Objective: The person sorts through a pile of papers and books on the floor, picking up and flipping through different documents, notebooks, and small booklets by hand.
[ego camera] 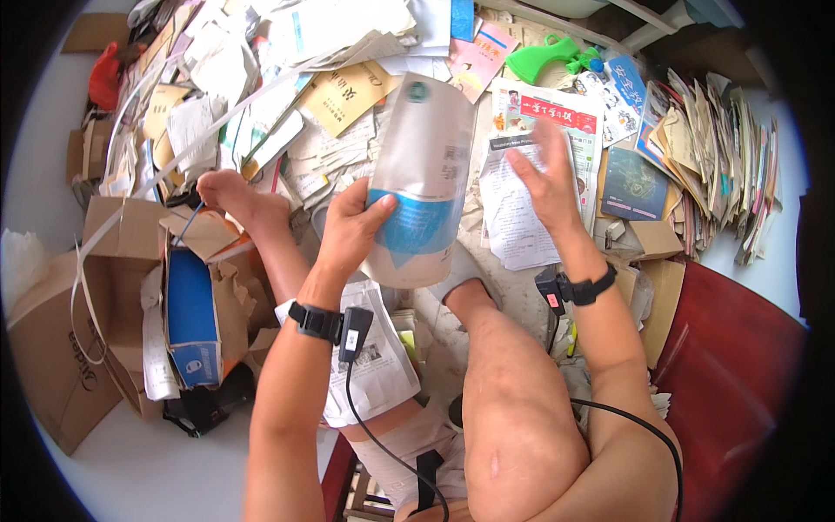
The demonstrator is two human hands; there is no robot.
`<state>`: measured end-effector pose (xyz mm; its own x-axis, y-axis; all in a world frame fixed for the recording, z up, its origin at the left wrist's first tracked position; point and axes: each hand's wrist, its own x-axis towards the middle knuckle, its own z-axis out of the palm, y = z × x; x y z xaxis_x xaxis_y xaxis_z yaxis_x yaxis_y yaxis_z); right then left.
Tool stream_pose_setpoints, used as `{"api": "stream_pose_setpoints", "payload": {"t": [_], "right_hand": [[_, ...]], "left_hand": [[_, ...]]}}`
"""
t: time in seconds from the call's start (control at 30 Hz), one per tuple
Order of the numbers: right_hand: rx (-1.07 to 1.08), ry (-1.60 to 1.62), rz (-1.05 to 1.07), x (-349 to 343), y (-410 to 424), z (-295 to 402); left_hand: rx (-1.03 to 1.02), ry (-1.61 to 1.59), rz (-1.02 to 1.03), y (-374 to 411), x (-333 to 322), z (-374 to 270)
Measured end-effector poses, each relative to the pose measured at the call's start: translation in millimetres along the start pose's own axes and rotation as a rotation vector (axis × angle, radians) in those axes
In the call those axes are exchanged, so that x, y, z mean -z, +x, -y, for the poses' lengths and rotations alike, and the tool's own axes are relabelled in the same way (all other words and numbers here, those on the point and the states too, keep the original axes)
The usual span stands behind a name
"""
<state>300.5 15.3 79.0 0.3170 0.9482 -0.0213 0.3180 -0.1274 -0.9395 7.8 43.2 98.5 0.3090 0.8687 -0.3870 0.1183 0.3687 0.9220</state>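
My left hand (355, 225) grips the left edge of a curved soft-cover booklet (427, 153), thumb on its blue band. The upper part of its cover is pale grey with a small green emblem. To the right, my right hand (554, 186) holds nothing, its thumb and fingers apart and slightly blurred. It hovers over a creased printed sheet (518, 225), which overlaps a red-headed newspaper (551, 111). Whether the hand touches these papers I cannot tell. Another printed sheet (375, 365) lies across my leg below the left wrist.
Heaped papers (333, 29) spread ahead, with a yellow booklet (346, 91) and a green plastic toy (541, 60). Stacked books (717, 156) lean at the right. Torn cardboard boxes (124, 287) stand left; a red panel (724, 346) is at right. Cables hang from both wrist straps.
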Motion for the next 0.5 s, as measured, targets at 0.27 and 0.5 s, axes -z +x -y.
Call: {"api": "stream_pose_setpoints", "payload": {"t": [0.27,0.5], "right_hand": [[-0.685,0.828,0.759,-59.7,-17.4,-39.3],[-0.494,0.645,0.555,-74.0,-6.6,-68.0]], "left_hand": [[0.03,-0.499,-0.028,-4.3,7.9,20.5],[0.332,-0.105,-0.24,14.9,45.3,64.4]]}}
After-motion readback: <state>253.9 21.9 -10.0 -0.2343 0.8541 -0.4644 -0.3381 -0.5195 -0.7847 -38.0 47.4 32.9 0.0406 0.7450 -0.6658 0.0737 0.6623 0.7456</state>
